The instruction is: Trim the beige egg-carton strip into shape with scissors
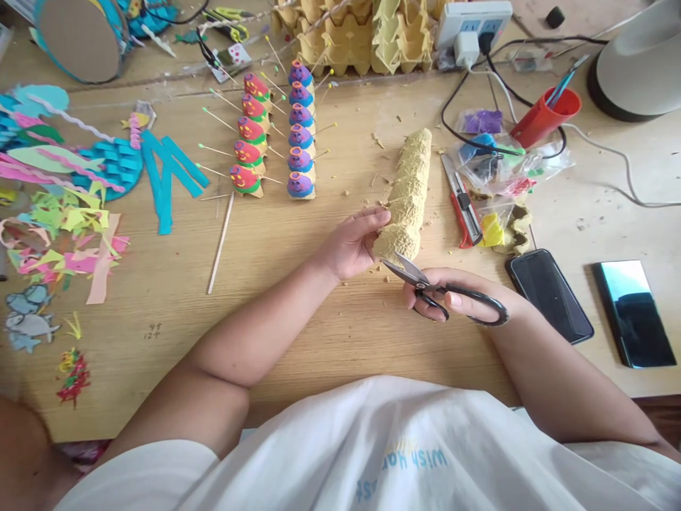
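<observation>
A bumpy strip of yellow egg carton (412,181) lies lengthwise on the wooden table, right of centre. My left hand (355,243) grips its near left edge, thumb on top and fingers partly hidden beneath. Black-handled scissors (420,285) are in my right hand (452,292), with fingers through the loops. Their blades are parted and point up-left at the near end of the carton strip. Small yellow crumbs lie around the strip. Further left stand two rows of painted carton caterpillars, one red and green (249,150), the other purple and blue (301,135).
To the right are a red cutter (462,202), clay bags (492,227), a red cup (547,117), two phones (550,294) (635,312) and a power strip (473,21) with cables. Paper scraps (69,241) cover the left. Egg trays (362,39) sit at the back.
</observation>
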Demonstrator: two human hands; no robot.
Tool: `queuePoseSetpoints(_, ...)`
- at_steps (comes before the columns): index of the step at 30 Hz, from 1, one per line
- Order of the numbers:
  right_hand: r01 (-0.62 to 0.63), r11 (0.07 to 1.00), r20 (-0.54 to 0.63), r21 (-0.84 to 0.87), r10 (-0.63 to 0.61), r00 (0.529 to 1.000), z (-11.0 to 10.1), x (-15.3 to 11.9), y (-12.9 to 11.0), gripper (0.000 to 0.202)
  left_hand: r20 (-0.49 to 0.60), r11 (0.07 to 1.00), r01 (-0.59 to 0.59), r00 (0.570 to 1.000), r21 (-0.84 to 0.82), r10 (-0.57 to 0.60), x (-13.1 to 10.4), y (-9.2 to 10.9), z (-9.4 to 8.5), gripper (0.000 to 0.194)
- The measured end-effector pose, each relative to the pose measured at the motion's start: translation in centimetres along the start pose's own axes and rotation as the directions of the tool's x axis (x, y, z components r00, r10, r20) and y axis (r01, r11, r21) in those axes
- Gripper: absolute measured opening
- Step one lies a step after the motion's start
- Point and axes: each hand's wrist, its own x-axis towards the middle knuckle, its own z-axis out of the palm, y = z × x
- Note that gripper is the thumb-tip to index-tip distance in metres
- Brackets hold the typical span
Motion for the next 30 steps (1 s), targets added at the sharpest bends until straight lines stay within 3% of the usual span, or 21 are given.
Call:
queuePoseSetpoints(14,0.025,0.993,0.069,-0.114,-0.017,0.998,-0.6,-0.1,-0.4,0.06,0.071,0.998,0.052,0.996,-0.035,-0.049,-0.1,-0.6,0.0,0.015)
queuePoseSetpoints(27,0.098,0.994,0.042,0.043,-0.1,0.994,0.0,0.0,0.8,0.061,0.163,0.997,0.068,0.985,-0.027,-0.063,-0.1,-0.5,-0.2,0.013)
queuePoseSetpoints(30,0.101,0.992,0.022,0.068,-0.103,0.994,0.2,0.2,0.9,0.06,0.139,0.998,0.06,0.989,-0.019,-0.057,-0.2,-0.6,-0.3,0.014)
